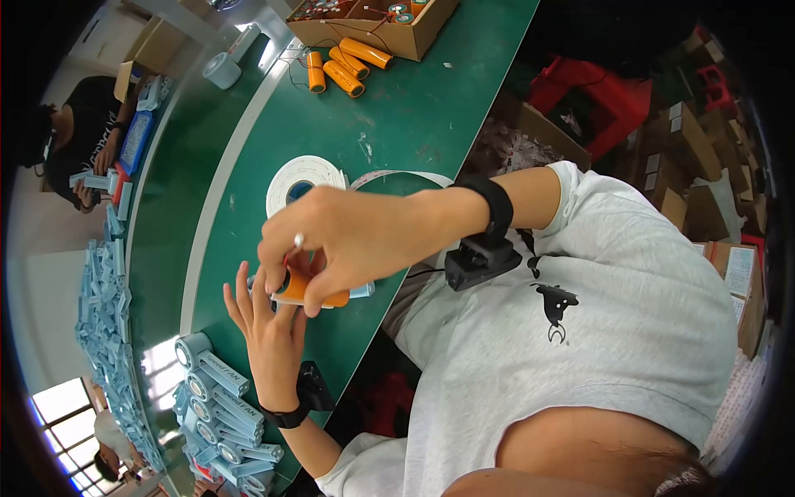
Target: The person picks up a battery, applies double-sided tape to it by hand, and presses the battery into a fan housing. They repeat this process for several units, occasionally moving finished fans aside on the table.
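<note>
An orange cell (pixel 310 291) is held at the centre left of the frame. The right hand (pixel 348 236) is closed over it from above, the fingers curled down around its near end, where a thin red wire can be made out. The left hand (pixel 269 327) is raised beneath it, palm open and fingers spread apart, the fingertips touching the cell from below; a firm grip by this hand cannot be confirmed. A pale blue piece shows just beside the cell under the right hand, too hidden to be told further.

A black band with a small black box is worn on each wrist.

Just above the right hand, a white tape roll (pixel 302 180) lies flat on the green table (pixel 397 116), with a loose strip curving off to the right. At the lower left, a heap of pale blue sleeved cells (pixel 224 406) is stacked near the table edge. At the top centre, more orange cells (pixel 344 70) lie beside a cardboard box (pixel 377 25) holding wired parts. At the upper left, a second person in black (pixel 79 137) is seated at another bench, and a long pile of blue pieces (pixel 103 306) runs down the left edge.
</note>
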`<state>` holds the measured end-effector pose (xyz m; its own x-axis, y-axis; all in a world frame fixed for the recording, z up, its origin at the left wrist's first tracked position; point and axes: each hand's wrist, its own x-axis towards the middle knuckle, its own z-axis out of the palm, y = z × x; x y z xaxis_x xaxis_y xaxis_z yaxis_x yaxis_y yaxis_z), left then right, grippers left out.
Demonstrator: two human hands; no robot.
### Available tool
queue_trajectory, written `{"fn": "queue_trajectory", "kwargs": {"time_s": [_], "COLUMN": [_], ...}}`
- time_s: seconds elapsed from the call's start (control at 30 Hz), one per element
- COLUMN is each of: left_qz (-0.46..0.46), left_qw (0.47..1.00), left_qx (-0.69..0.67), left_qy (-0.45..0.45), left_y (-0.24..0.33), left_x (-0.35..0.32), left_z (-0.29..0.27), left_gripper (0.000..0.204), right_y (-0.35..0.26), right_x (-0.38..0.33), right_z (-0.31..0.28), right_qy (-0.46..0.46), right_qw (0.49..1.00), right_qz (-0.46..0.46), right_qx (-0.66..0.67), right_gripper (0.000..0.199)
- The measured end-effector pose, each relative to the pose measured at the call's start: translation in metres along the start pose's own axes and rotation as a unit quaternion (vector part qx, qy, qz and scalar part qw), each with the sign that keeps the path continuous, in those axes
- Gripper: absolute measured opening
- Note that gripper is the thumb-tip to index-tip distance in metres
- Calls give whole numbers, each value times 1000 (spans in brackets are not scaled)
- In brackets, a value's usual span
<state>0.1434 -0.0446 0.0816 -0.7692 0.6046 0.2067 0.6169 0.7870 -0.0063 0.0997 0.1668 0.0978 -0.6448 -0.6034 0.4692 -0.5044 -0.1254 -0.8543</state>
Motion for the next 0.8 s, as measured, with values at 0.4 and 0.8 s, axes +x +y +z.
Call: {"fn": "queue_trajectory", "kwargs": {"time_s": [0.4,0.8], "left_qz": [-111,-143], "left_qw": [942,940], "left_qx": [-290,-248], "left_qy": [123,187], "left_y": [-9,4], "left_x": [-3,3], "left_z": [17,29], "left_gripper": [7,7], "right_y": [3,22], "right_x": [2,38], "right_z": [4,13], "right_qy": [-152,-300], "right_qw": [951,894], "right_qz": [-26,1], "right_qx": [-270,-332], "right_gripper": [5,8]}}
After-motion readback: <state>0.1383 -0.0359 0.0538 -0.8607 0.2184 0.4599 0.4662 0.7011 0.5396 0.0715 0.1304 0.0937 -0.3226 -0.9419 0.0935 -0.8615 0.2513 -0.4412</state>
